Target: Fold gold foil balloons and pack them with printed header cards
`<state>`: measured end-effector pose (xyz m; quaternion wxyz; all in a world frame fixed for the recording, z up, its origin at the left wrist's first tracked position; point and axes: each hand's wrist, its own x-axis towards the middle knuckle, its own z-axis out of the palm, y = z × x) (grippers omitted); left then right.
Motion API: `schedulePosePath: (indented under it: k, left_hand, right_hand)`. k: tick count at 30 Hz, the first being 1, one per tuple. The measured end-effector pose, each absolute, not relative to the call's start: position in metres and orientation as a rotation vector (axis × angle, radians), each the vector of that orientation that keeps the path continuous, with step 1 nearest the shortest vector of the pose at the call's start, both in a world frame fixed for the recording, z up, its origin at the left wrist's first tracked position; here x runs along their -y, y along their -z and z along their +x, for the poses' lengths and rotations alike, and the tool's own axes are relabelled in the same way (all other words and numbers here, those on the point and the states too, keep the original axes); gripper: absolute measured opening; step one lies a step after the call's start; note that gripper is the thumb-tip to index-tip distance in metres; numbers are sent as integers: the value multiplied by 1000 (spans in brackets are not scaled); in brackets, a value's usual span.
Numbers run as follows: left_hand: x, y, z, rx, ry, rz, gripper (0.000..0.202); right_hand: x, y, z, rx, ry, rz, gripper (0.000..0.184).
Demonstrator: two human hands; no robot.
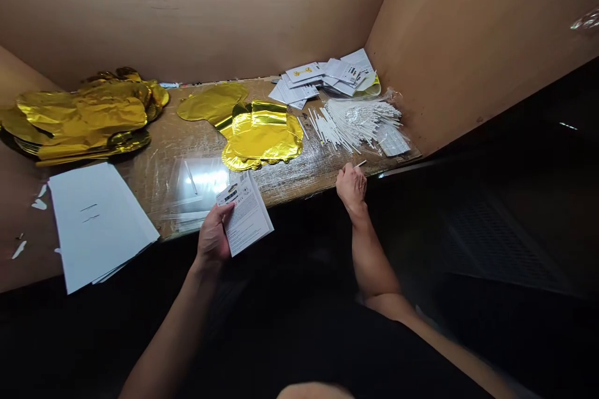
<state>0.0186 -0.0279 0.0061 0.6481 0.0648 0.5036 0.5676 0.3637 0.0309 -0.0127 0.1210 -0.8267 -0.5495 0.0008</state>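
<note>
My left hand [213,238] is closed on a white printed card [246,213], held just off the front edge of the wooden table [154,168]. My right hand [350,186] is pinched on a thin white straw [360,164] at the table's front right edge. A heap of white straws [355,121] lies just beyond that hand, partly in clear plastic. A folded gold foil balloon [262,134] rests in the middle of the table, between the two hands and further back.
A pile of gold foil balloons [88,113] fills the far left. A stack of white sheets [96,221] lies at the front left. Printed cards [322,78] are heaped in the back right corner. Clear plastic bags [196,184] lie near the front edge. Wooden walls [468,31] enclose the table.
</note>
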Motion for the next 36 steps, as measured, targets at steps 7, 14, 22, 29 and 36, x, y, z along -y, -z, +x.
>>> schedulePosePath:
  k: [7,14,22,29,36]
  left_hand:
    - [47,-5,5,-1144,-1331,79,33]
    - [53,3,-3,-1156,-1307,97,29]
    - [49,-2,24,-1086,-1475,300,43]
    - [30,3,-5,-1262,-1357,864,36]
    - [-69,-14,-145,-2276,-946,1152,58]
  right_hand:
    - [-26,1,362,1768,-172,-2353,20]
    - [-62,-5,318,1963,-294,-2123,23]
    - [-95,-27,254,1758,-722,-1661,39]
    - [23,21,206,1403,-1686,-1094,57]
    - [17,20,239,1401,-1597,-1166,53]
